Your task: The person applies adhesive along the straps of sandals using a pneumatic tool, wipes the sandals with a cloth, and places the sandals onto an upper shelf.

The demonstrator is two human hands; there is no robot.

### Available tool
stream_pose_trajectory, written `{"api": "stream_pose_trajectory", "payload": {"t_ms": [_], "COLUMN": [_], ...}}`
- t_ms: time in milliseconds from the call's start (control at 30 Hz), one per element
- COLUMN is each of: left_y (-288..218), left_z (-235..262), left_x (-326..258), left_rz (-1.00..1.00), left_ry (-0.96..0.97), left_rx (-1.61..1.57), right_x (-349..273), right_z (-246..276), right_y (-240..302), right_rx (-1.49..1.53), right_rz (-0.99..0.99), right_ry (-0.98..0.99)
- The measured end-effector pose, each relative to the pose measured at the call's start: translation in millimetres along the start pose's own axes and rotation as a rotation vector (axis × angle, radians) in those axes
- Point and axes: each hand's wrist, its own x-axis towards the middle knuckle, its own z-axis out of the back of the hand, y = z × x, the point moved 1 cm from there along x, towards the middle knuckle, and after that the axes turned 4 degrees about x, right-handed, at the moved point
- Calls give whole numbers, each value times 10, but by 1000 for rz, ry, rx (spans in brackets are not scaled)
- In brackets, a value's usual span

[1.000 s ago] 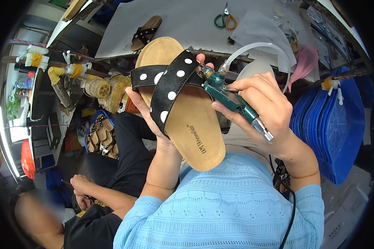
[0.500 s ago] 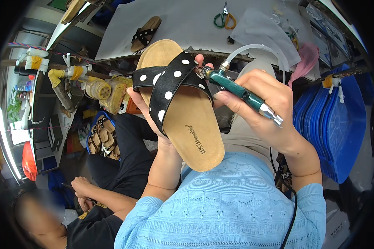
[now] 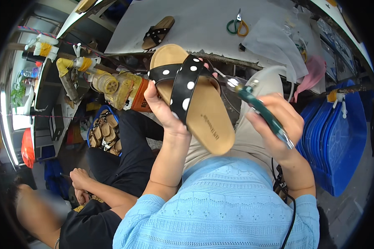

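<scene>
My left hand (image 3: 167, 108) is closed round a slide sandal (image 3: 212, 120), with the thumb on the near side and fingertips showing past the straps. The sandal has a tan footbed and two crossed black straps with white dots, and it is tilted with its heel towards me. In my right hand (image 3: 281, 120) is a slim green airbrush (image 3: 251, 99) with silver ends, its tip pointing at the straps a short way off. A pale translucent hose (image 3: 274, 69) curves near it.
On the grey worktable (image 3: 191, 33) lie another dotted sandal (image 3: 158, 33), scissors (image 3: 237, 27) and a translucent sheet (image 3: 274, 47). Stacked blue trays (image 3: 340, 141) stand at right. At left, a seated person's hands (image 3: 81, 181) are near a blue basket (image 3: 90, 137) of sandals.
The sandal has moved right and tilted further, its heel rising in view. The airbrush has drawn back from the straps, to the right and downward. The whole view has shifted slightly.
</scene>
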Motion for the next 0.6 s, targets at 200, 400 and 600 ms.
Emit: {"api": "stream_pose_trajectory", "payload": {"t_ms": [200, 400, 600], "left_y": [-27, 153, 141], "left_z": [78, -117, -78], "left_x": [61, 12, 13], "left_rz": [100, 66, 52], "left_ry": [8, -183, -120], "left_rx": [199, 246, 261], "right_x": [100, 109, 117], "right_z": [40, -246, -345], "right_y": [327, 261, 219], "right_rx": [138, 30, -46], "right_rz": [204, 348, 366], "right_ry": [101, 125, 93]}}
